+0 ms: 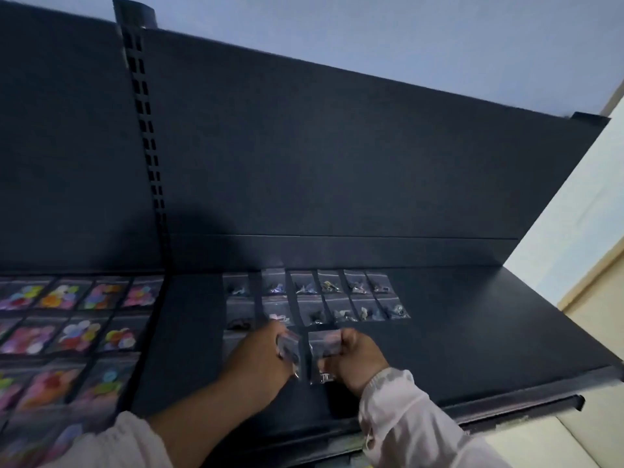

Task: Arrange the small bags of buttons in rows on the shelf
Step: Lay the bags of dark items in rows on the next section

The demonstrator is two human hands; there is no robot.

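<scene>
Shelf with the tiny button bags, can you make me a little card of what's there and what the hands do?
Shelf: dark, flat
Rows of bags: two rows at the back, six each
Left hand: grips a clear bag
Right hand: pinches a second bag, just in front of the rows
Next section, left: bags of colourful buttons in rows

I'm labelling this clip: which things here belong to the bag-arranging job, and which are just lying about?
In the job:
left hand gripping a clear bag
right hand gripping a second bag
two laid rows of dark-button bags
shelf

Just around:
colourful-button bags on the neighbouring section
slotted upright
back panel
pale wall
</scene>
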